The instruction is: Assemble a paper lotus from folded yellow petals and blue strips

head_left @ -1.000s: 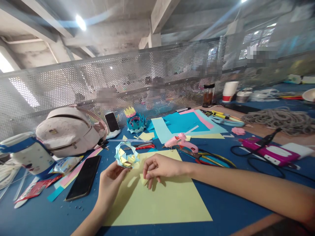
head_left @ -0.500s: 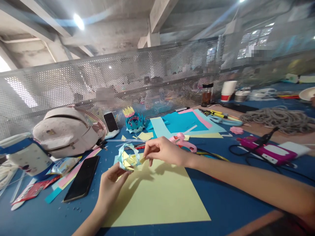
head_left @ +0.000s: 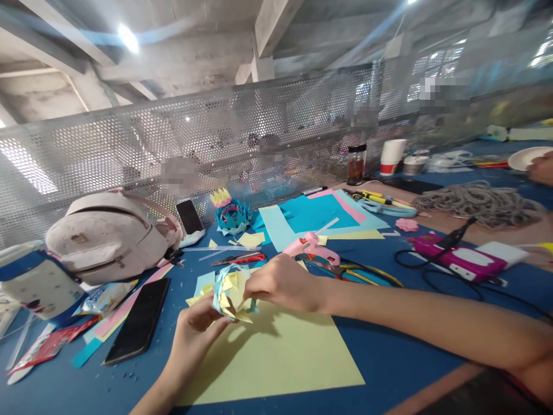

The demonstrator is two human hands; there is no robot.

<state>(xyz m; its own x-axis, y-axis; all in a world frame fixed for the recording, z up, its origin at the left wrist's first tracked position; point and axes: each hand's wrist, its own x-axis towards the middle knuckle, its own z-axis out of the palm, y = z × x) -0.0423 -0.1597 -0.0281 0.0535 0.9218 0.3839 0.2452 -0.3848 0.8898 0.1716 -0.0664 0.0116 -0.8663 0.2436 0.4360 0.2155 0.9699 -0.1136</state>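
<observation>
Gripped in the left hand point(head_left: 195, 324), the paper ring point(head_left: 228, 293) was just above the yellow sheet point(head_left: 285, 360), while the right hand point(head_left: 283, 281), its grip impossible to tell, touched its side, apparently a fitting step calling next for light, steady pressure.

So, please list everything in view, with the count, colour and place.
Paper ring: one, blue and yellow, centre
Large sheet: one, pale yellow, below ring
Glue gun: one, pink, right of centre
Spiky paper craft: one, mostly blue, back centre
Stacked sheets: several, blue and pink, back
Backpack: one, pale pink, left
Phones: two, black, left
Container: one, white and blue, far left
Tall cup: one, white and red, back
Cord: one heap, grey, right
Boxy device: one, magenta, right
Mesh panel: one, grey, behind
Smaller items: several, mixed colours, around
Left hand: one, bare, holding ring
Right hand: one, bare, at ring
</observation>
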